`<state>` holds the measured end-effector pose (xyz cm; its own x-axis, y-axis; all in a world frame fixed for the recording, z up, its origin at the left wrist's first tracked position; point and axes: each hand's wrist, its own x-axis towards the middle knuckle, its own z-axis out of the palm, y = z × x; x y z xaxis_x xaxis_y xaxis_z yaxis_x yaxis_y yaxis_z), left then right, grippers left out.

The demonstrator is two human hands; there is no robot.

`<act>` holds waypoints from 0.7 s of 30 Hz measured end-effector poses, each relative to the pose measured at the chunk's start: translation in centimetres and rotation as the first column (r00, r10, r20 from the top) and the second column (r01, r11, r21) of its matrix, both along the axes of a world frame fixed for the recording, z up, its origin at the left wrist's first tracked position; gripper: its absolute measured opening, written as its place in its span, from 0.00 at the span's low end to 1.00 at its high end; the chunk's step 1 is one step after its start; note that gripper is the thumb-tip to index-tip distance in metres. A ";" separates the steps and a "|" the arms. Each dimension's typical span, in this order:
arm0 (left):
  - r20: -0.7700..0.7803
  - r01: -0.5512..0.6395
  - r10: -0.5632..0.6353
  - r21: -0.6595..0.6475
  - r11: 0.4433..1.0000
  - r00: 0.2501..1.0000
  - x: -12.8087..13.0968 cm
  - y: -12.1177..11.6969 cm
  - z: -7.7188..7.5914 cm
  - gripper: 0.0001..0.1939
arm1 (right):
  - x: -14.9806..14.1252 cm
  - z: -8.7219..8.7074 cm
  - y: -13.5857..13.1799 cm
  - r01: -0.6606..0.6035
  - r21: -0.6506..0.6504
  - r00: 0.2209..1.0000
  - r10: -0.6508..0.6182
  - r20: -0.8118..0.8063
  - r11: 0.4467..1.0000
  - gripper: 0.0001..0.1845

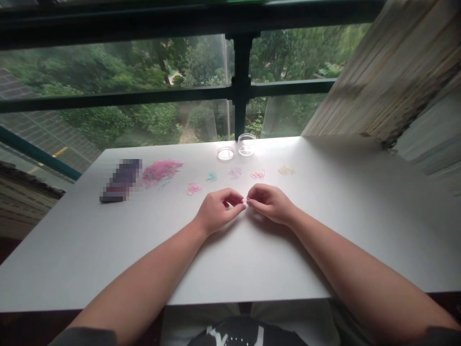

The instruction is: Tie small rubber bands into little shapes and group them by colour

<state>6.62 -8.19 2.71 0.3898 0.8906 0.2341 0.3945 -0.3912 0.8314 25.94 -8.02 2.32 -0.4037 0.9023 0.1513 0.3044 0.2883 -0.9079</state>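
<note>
Over the middle of the table, my left hand [221,209] and my right hand [270,203] meet fingertip to fingertip. Both are closed in a pinch on a small pale band [245,200], mostly hidden by the fingers. Just beyond them lie small groups of thin looped bands: pink [193,189], teal [211,177], lilac [235,173], deeper pink [258,174] and pale yellow [286,170]. A larger heap of mixed bands [162,172], mostly pink, lies farther left.
A round clear container [247,145] stands at the back of the white table [126,259], with a clear round lid [225,154] beside it. A dark, blurred-out oblong object [122,180] lies at the left. Behind are a window and a curtain [353,72] at right.
</note>
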 end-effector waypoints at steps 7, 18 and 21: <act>-0.028 -0.010 0.010 0.002 1.000 1.000 -0.1 -0.2 0.3 0.08 | 0.0 0.2 -0.1 -0.008 0.064 0.997 0.003 0.071 0.998 0.06; -0.049 0.007 -0.006 0.006 1.000 0.999 -0.2 -0.1 0.4 0.05 | 0.1 0.4 -0.1 -0.024 0.153 0.990 0.002 0.140 0.988 0.03; -0.066 0.009 -0.007 0.025 1.000 0.998 -0.2 -0.1 0.4 0.04 | -0.1 0.5 -0.1 -0.029 0.167 0.989 0.003 0.150 0.986 0.02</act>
